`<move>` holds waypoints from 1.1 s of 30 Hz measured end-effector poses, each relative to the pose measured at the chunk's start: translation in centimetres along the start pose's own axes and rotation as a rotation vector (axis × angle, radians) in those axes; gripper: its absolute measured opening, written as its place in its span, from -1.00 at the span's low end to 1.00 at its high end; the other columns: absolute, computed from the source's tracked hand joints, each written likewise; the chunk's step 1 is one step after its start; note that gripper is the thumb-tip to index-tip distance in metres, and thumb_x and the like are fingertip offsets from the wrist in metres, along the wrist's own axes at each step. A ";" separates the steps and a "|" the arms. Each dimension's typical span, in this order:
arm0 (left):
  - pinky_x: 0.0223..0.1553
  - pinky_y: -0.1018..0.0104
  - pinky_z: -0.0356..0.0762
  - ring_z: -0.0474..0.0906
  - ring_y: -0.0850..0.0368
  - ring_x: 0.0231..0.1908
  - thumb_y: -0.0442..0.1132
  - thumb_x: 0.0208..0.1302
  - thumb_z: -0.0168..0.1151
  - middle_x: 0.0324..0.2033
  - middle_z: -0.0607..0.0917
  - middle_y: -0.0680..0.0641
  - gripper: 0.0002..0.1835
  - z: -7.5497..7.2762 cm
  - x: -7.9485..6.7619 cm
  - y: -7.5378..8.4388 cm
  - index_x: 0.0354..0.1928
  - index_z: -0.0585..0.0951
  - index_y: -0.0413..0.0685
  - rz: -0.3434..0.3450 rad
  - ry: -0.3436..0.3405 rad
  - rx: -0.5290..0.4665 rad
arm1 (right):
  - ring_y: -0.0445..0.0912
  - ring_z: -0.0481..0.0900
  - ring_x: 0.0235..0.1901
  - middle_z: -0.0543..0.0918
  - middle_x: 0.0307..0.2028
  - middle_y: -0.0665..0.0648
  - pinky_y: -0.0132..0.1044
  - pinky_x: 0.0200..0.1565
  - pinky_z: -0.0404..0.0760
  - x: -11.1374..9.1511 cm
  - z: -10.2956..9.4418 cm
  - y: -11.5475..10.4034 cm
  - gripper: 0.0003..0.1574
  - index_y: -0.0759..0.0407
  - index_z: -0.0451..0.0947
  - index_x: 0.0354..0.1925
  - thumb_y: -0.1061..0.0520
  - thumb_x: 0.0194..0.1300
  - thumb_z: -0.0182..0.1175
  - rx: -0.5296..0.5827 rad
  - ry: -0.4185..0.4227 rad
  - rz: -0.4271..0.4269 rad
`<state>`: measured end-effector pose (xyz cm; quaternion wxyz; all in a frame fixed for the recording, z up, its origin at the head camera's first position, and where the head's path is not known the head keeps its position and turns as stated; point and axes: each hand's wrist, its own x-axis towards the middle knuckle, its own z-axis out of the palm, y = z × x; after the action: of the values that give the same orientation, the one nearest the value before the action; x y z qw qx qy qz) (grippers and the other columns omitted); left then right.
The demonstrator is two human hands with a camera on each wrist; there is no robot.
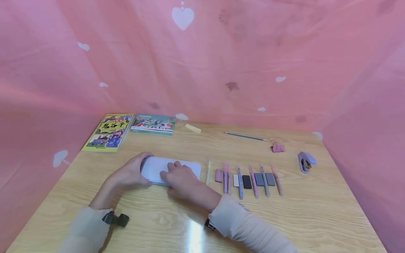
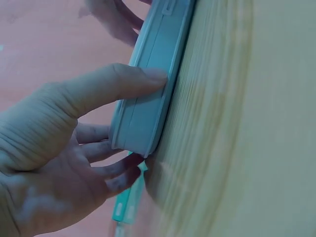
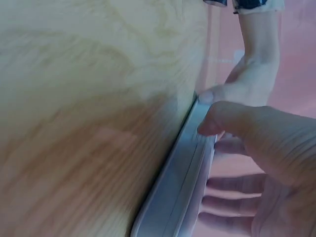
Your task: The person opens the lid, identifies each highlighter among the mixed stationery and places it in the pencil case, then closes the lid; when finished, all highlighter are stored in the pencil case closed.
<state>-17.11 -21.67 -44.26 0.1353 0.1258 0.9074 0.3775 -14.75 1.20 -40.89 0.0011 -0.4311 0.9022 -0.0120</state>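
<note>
A pale blue-grey pencil case (image 1: 153,168) lies flat on the table with its lid down. My left hand (image 1: 136,170) grips its left end, thumb along the near side and fingers round the far side. In the left wrist view the thumb presses the case's side wall (image 2: 148,106), and a small latch-like detail shows further along it. Over the lid reaches my right hand (image 1: 183,179), with fingertips on top. The right wrist view shows that hand's thumb (image 3: 212,126) bent against the near edge of the case (image 3: 173,192). The inside of the case is hidden.
Right of the case lie a row of pens (image 1: 253,181), several small erasers or blocks (image 1: 247,182) and a pale yellow-green pen (image 1: 208,173). Behind are books (image 1: 153,123), a yellow strip (image 1: 193,128) and a pencil (image 1: 246,136). A binder clip (image 1: 277,147) and stapler (image 1: 306,162) lie right.
</note>
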 end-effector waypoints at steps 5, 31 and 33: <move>0.28 -0.14 0.27 0.26 -0.13 0.26 -0.19 -0.41 0.59 0.25 0.37 -0.13 0.11 0.1 0.0 -0.4 0.33 0.22 0.01 -0.014 0.011 -0.077 | -0.03 0.44 -0.32 0.54 -0.21 0.15 -0.31 -0.59 0.50 0.9 0.3 -1.5 -0.54 -0.05 0.48 0.08 0.06 0.17 0.20 -0.146 -0.006 0.051; 0.32 -0.19 0.15 0.22 -0.14 0.29 -0.11 -0.49 0.64 0.29 0.36 -0.09 0.17 0.8 0.3 -1.9 0.35 0.26 0.16 -0.008 0.059 -0.139 | 0.18 0.65 -0.25 0.64 -0.11 0.29 -0.01 -0.43 0.71 2.5 1.8 -4.5 -0.58 0.04 0.42 0.16 0.13 0.34 -0.02 -0.425 0.114 0.237; 0.33 -0.21 0.11 0.21 -0.16 0.29 -0.11 -0.51 0.65 0.30 0.34 -0.10 0.20 0.8 0.2 -1.9 0.37 0.24 0.19 -0.015 0.055 -0.167 | 0.07 0.62 -0.39 0.64 -0.23 0.21 -0.13 -0.51 0.67 2.5 0.9 -3.9 -0.58 0.04 0.44 0.12 0.13 0.27 0.07 -0.358 0.105 0.218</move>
<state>-17.27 -22.39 -46.22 0.1232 0.0967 0.8771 0.4540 -13.26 -3.20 -41.67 -0.1213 -0.3233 0.9300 0.1264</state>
